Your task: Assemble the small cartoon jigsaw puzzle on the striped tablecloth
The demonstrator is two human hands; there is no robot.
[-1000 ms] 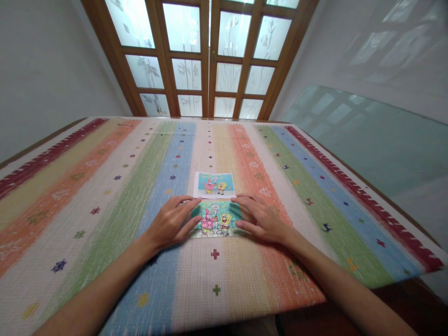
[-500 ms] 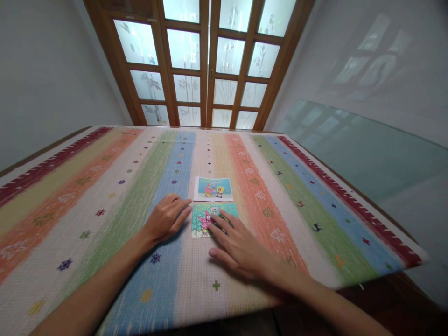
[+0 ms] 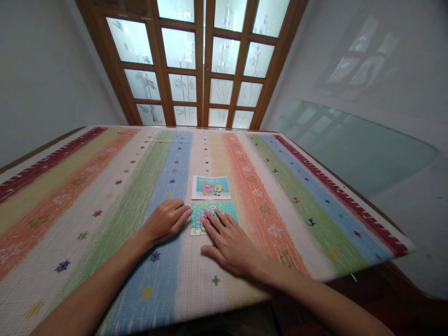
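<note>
A jigsaw puzzle point(image 3: 196, 224) with cartoon figures on a teal ground lies flat, its pieces joined. My right hand point(image 3: 233, 245) rests over its middle and right part, palm down with the fingers spread, hiding much of the picture. At the puzzle's left edge is my left hand point(image 3: 170, 219), fingers loosely bent and pointing right; its fingertips are at or very near the edge, and I see nothing held in it. Just beyond the puzzle lies a white-bordered picture card point(image 3: 211, 187) showing similar cartoon figures.
A striped tablecloth point(image 3: 115, 228) with small printed motifs covers the table. Wooden doors with frosted panes point(image 3: 220, 91) stand past the far edge. To the right, a pale glass panel point(image 3: 350, 144) is by the wall. The table's front edge is close to me.
My right hand has shifted slightly left across the puzzle. My left hand stays at the left edge. The whole view has moved a little.
</note>
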